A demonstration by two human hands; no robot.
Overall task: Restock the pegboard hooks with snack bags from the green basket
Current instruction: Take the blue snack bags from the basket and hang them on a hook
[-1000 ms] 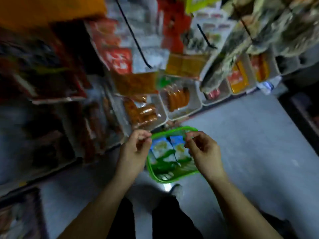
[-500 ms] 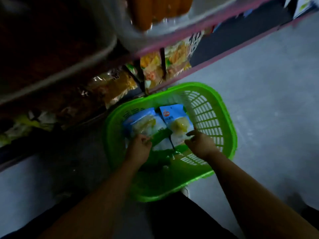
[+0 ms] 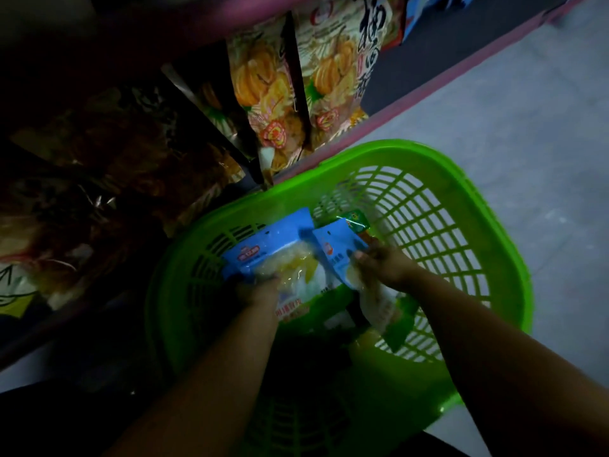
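Grey shop floor (image 3: 527,110) runs off to the right of the green basket (image 3: 487,225), and a low shelf of orange-printed packets (image 3: 270,94) crowds in just behind its far rim. You're bent right over the basket now, both arms down inside it.

Your left hand (image 3: 260,288) is clamped on the near end of the left snack bag (image 3: 280,255), fingers curled over its clear window, though shadow hides the thumb. Your right hand (image 3: 382,262) pinches the right snack bag (image 3: 336,249) along its right edge, fingers folded onto the blue face. Both bags lie toward the basket's back-left corner, touching side by side, the right one overlapping the left a little. A smaller green packet (image 3: 354,221) peeks out just beyond your right fingers.

What matters for the lift: each bag's long axis runs from your hands away toward the shelf, so the blue header ends point away from you. I'd say you have one bag per hand, neither hand better placed. The hooks aren't in view, so expect to turn those headers upward once you rise.
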